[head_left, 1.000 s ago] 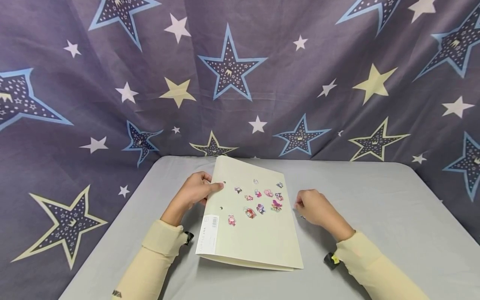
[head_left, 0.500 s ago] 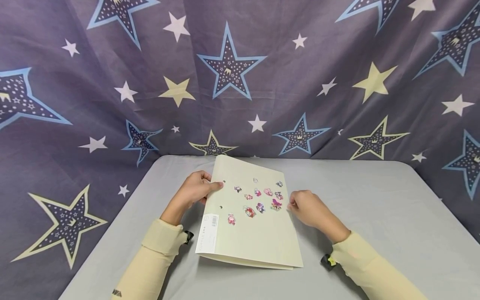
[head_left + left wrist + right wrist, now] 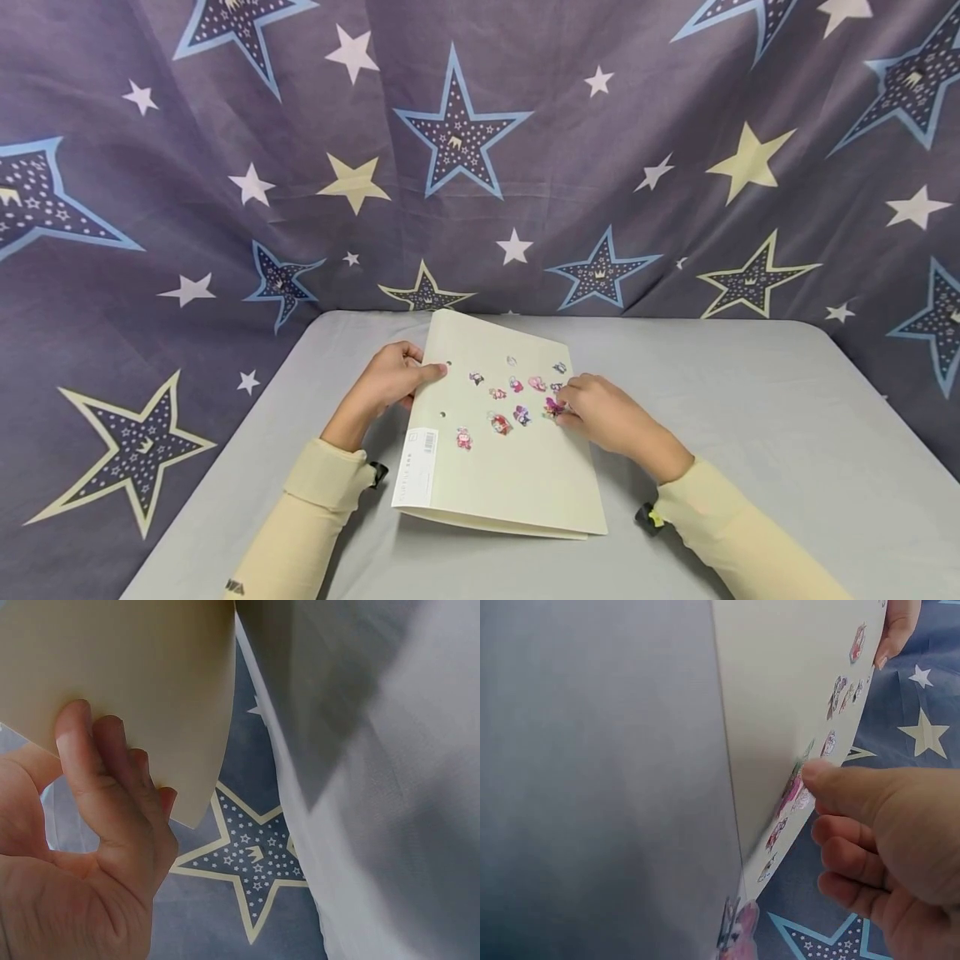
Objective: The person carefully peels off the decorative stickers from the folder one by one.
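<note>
A cream folder (image 3: 510,483) with two punched holes stands tilted over the table. Several small, colourful cartoon stickers (image 3: 500,423) lie scattered across its cover. My left hand (image 3: 390,379) grips the folder's left edge, thumb on top; in the left wrist view the fingers (image 3: 112,780) press its underside. Over the right part of the cover, my right hand (image 3: 611,417) has its thumb and forefinger pinched at a magenta sticker (image 3: 791,791), partly covering it. The other fingers are curled, and the forefinger's tip is hidden in the right wrist view.
A grey cloth covers the table (image 3: 750,400). A pink sticker (image 3: 739,937) lies beside the folder's right edge. Behind the table hangs a dark star-patterned curtain (image 3: 555,192). The folder bears a white barcode label (image 3: 416,467) at its lower left.
My right hand has moved left from the table beside the folder onto the magenta sticker at its right side. The left hand and folder have stayed in place.
</note>
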Tool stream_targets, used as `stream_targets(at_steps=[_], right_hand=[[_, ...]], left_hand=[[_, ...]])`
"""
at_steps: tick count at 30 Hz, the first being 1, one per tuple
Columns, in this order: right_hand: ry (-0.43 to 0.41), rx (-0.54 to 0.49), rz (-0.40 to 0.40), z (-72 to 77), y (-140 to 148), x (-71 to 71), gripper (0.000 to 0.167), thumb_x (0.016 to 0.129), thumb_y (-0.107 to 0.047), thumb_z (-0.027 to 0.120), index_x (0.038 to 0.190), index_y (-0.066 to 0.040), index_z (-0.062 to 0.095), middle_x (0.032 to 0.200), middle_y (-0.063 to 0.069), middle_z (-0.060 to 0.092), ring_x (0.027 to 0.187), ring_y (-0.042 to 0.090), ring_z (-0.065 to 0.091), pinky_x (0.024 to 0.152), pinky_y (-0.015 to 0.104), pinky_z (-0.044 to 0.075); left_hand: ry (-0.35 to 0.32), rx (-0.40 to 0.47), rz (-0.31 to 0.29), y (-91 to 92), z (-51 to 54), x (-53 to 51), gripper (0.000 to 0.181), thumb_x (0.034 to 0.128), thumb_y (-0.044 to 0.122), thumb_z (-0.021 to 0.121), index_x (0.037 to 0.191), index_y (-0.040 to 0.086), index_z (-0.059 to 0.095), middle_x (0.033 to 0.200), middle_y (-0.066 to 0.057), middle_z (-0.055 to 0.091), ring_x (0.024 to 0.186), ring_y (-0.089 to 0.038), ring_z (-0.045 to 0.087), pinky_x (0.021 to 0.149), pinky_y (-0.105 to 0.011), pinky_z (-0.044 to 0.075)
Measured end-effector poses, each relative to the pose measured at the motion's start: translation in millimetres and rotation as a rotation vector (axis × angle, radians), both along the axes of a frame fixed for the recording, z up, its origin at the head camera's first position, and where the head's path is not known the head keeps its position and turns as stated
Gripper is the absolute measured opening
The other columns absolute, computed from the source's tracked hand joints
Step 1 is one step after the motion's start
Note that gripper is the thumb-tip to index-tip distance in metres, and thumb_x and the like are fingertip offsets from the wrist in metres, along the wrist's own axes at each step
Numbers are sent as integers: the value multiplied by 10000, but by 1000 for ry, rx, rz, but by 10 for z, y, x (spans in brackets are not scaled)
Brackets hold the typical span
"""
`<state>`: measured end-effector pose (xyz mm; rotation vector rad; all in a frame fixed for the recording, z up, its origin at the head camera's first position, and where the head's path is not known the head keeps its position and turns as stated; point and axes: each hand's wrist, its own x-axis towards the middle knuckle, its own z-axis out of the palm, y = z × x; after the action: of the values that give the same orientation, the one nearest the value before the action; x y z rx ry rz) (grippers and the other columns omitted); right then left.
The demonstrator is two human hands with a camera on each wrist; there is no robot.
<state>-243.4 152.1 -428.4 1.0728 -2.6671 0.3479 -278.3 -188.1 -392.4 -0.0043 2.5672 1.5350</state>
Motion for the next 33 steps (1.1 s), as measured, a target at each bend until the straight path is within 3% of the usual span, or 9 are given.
stream_targets(at_steps=[15, 28, 33], right_hand=[[254, 151, 75, -70, -53, 7, 198, 838, -213, 861, 829, -101, 698, 813, 14, 671, 767, 200, 620, 779, 386, 543], [225, 212, 75, -23, -103, 40, 141, 870, -203, 831, 870, -91, 745, 831, 17, 691, 784, 191, 637, 783, 375, 558], [287, 314, 102, -23, -111, 20, 141, 860, -213, 833, 880, -98, 755, 816, 7, 684, 774, 177, 628, 783, 349, 557]], left_hand=[[1, -3, 2, 9, 22, 11, 444, 895, 264, 795, 1119, -22, 539, 806, -144, 680, 593, -232, 691, 499, -363, 583], [-2, 1, -2, -13, -7, 13, 461, 897, 274, 795, 1132, -22, 532, 813, -148, 683, 593, -232, 695, 500, -366, 584], [-1, 8, -6, -5, 2, 23, 446, 901, 258, 790, 1130, -26, 534, 810, -147, 683, 589, -228, 696, 500, -365, 587]])
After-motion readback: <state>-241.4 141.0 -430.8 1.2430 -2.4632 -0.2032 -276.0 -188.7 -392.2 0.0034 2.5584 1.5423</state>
